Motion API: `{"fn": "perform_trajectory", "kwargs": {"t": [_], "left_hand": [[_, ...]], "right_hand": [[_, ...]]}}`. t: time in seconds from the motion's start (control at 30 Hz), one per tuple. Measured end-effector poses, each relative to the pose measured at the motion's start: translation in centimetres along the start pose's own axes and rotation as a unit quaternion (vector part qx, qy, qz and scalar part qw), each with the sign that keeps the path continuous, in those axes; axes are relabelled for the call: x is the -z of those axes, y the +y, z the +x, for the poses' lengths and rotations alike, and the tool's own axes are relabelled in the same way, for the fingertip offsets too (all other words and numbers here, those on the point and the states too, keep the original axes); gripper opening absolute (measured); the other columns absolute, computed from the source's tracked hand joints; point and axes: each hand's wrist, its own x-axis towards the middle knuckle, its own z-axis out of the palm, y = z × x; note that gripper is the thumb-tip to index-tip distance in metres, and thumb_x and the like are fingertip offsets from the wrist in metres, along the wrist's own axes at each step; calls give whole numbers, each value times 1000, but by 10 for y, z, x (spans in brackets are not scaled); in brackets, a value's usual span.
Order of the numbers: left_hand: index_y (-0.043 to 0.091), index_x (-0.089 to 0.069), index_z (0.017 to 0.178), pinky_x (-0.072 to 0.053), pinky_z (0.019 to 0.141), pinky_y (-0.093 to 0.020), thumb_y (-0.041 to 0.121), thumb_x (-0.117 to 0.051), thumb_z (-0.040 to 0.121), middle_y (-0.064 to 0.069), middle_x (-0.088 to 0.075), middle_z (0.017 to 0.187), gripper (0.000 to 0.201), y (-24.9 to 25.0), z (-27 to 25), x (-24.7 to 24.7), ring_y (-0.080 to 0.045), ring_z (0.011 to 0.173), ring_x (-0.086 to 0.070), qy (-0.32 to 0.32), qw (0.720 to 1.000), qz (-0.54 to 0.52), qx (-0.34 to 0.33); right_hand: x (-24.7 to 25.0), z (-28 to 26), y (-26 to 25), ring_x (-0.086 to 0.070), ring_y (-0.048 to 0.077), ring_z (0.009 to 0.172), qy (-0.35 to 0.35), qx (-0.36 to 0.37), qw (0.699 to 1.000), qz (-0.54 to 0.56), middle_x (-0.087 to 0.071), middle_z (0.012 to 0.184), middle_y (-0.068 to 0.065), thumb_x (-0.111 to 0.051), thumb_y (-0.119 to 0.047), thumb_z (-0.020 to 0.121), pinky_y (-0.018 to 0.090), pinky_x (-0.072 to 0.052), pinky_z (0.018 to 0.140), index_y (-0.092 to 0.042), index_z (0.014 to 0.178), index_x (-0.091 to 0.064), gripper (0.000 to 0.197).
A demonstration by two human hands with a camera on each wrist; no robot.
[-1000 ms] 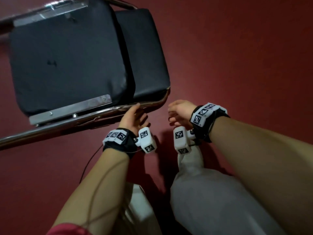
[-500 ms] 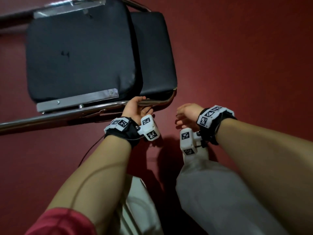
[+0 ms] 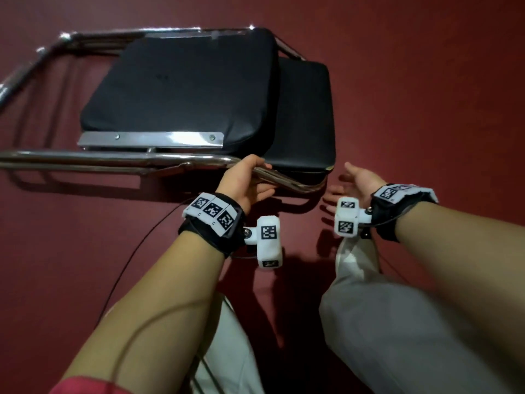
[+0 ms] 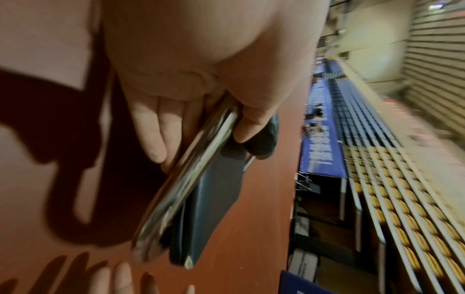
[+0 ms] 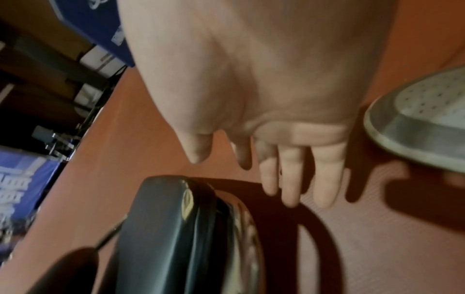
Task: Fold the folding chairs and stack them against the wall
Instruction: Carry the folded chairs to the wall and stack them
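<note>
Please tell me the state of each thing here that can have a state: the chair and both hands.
folding chair: folded flat, seat pad against back pad, carried clear of the red floor.
chrome frame tube: held at its curved end.
left hand: thumb and fingers round the tube, gripping it.
right hand: fingers straight and spread, holding nothing, apart from the chair.

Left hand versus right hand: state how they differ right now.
The left hand grips the folded chair's chrome frame tube; the right hand holds nothing. The left hand's thumb and fingers wrap the tube; the right hand's fingers are straight and spread beside the chair. Both wear marker-tagged wrist cameras.
</note>
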Motion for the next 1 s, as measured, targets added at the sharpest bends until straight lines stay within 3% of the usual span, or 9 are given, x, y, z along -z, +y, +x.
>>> {"fn": "perform_trajectory", "kwargs": {"t": [0.13,0.23,0.33,0.43,0.5,0.67,0.8,0.93,1.0], "left_hand": [[12,-65,88,-55,67,-27,26,-55,90,-7,-68,84,18,7,-22,16,-21,64,-69,25,998,37,-45],[10,-66,89,-53,65,-27,25,-55,89,-11,-69,90,18,8,-33,31,-20,60,-69,41,996,50,-54],[10,-67,88,-54,65,-27,25,-56,87,-15,-71,100,19,7,-40,45,-20,62,-69,56,996,53,-53],[9,-67,89,-54,61,-26,25,-57,86,-20,-71,111,20,7,-46,52,-20,64,-69,71,994,58,-65],[8,-67,92,-53,60,-25,25,-57,86,-22,-71,113,21,8,-49,55,-19,63,-68,79,992,62,-79],[12,-62,77,-49,58,-26,22,-58,86,-7,-70,82,15,14,-63,67,-23,76,-68,102,987,31,-119],[13,-56,73,-49,56,-25,16,-57,87,-2,-59,64,15,24,-77,85,-23,65,-68,134,979,-24,-149],[9,-54,70,-52,50,-27,10,-57,84,-6,-51,63,15,35,-88,112,-27,63,-58,184,967,-75,-162],[8,-53,69,-53,50,-28,8,-56,84,-7,-48,62,15,37,-94,127,-26,60,-54,211,958,-90,-171]], "right_hand": [[-19,-9,-11,-63,36,102,-74,8,994,74,-59,130,14,-36,-52,102,50,-57,76,-11,144,-38,59],[-38,-15,-12,-62,33,95,-103,8,989,110,-58,132,14,-37,-51,103,54,-58,53,-13,131,-51,49],[-54,-21,-7,-63,33,96,-98,8,990,101,-59,131,13,-40,-51,102,47,-59,52,-15,140,-49,53],[-60,-22,0,-65,31,90,-96,-9,992,87,-64,113,11,-41,-57,100,41,-59,51,-10,129,-51,56],[-63,-20,3,-66,32,94,-86,-17,992,87,-65,118,14,-45,-60,97,43,-57,44,-7,126,-51,61],[-75,-23,11,-66,32,103,-65,-14,993,94,-59,133,12,-53,-60,93,44,-58,48,-5,137,-49,70],[-97,-39,13,-60,37,99,-112,-20,990,81,-48,146,14,-49,-61,95,49,-55,42,-10,148,-38,74],[-120,-56,16,-67,40,81,-176,-67,981,35,-67,101,24,-43,-64,95,50,-53,40,3,122,-53,72],[-132,-57,21,-70,43,85,-182,-83,979,50,-68,104,31,-44,-65,94,52,-54,46,13,112,-52,81]]}}
